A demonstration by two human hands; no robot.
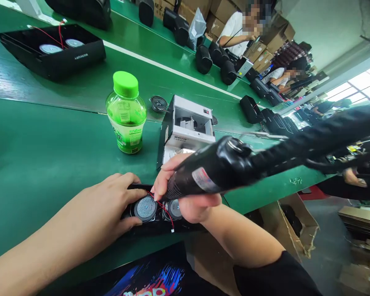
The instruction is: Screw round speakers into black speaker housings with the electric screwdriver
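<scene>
In my right hand (185, 197) is a black electric screwdriver (200, 172), its fingers wrapped round the body and a thick ribbed cable or hose running off to the right. The tool's tip is hidden behind the hand. My left hand (111, 201) grips a speaker (146, 208), thumb at its near side and fingers at its far side. That speaker sits in a black speaker housing (160, 227) at the table's near edge. Beside it in the housing is a second speaker (174, 209), partly covered by my right hand. Red and black wires (167, 211) with a white plug cross between them.
A green-capped bottle (126, 115) stands beyond my left hand. Behind my right hand is a white and black screw feeder (189, 119), with a loose speaker (158, 103) beside it. Another black housing (74, 55) lies far left. An open carton (283, 222) stands right; people work farther back.
</scene>
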